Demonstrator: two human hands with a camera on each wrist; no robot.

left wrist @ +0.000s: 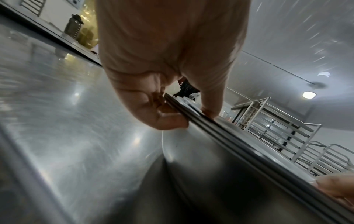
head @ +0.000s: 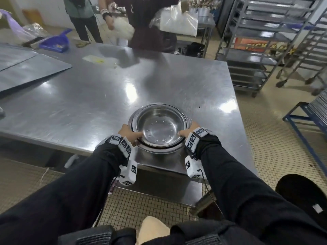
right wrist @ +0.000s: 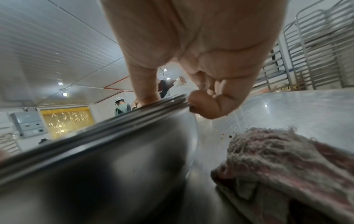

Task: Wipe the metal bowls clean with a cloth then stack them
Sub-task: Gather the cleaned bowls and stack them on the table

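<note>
Very little here can be read. On the orange panel (head: 256, 45) behind the metal racks (head: 261, 41) at the far right there is yellowish lettering, too smeared to spell out; it may run "…ICK…", but I would not swear to it. The dark shirt of the person (head: 146, 23) across the table carries faint print, blurred past reading. The white blocks (head: 130, 172) strapped at both wrists bear black-and-white square code patterns, not letters.
</note>
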